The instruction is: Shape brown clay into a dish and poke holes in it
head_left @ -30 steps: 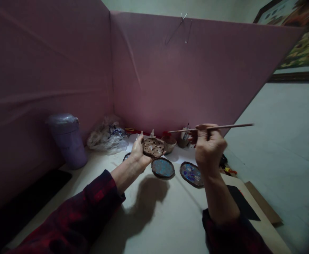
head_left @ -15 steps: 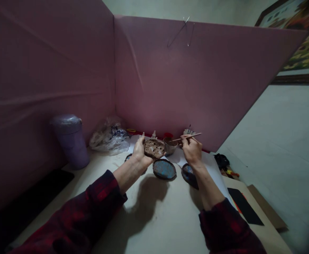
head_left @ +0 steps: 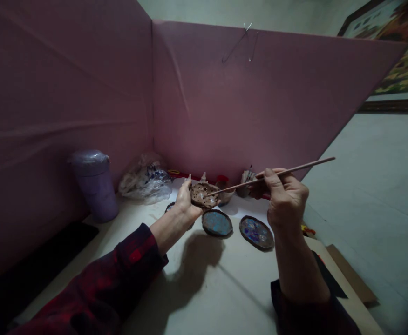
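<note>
My left hand (head_left: 186, 202) is closed around the edge of a brown, clay-like dish (head_left: 199, 194) dotted with small holes, tilted toward me above the table. In my right hand (head_left: 285, 195) is a long thin paintbrush (head_left: 309, 164), pinched between thumb and fingers. Its tip reaches the inside of the holed dish; whether it touches is too small to tell. Below lies a brown-rimmed dish with a blue surface (head_left: 217, 223). Another dish, smeared blue and purple (head_left: 256, 232), sits to its right. A cup (head_left: 227, 195) stands just behind the holed dish.
Pink panels (head_left: 239, 102) enclose the table (head_left: 197, 298) at the left and back. A purple tumbler (head_left: 96, 190) and a crumpled plastic bag (head_left: 145, 179) stand at the left. Behind my right hand is a holder with brushes (head_left: 248, 179). White paper (head_left: 241, 207) lies underneath.
My right hand has moved right and toward me, bringing the paintbrush from the cup to the holed dish. The blue-purple dish is now more fully visible. My left hand stays in place.
</note>
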Action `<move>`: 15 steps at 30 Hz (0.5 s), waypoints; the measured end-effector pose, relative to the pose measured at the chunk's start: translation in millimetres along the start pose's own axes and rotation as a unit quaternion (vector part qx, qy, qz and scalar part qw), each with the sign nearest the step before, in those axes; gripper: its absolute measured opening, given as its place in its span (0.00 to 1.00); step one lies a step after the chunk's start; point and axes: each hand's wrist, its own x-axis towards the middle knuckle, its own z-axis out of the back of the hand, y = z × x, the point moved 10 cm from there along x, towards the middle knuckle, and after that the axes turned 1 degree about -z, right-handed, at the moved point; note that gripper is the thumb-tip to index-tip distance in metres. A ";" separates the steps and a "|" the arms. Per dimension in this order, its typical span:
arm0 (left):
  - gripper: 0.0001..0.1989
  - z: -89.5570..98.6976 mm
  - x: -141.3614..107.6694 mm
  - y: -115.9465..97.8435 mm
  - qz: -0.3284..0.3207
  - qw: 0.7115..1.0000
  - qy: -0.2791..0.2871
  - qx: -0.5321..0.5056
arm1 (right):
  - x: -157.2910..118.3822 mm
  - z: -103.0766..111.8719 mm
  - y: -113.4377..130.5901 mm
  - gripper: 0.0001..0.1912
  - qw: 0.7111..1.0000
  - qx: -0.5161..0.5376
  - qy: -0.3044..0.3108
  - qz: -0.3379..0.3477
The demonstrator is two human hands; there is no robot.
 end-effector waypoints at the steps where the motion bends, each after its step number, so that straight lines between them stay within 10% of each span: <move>1: 0.17 -0.8 0.0 0.0 0.000 1.000 0.002 0.002 | -1.9 -3.6 0.3 0.13 1.000 -0.004 0.011 -0.002; 15: 0.18 -7.0 -3.1 2.1 0.010 1.000 0.019 -0.022 | -8.1 -9.8 13.6 0.13 0.999 -0.026 0.021 0.026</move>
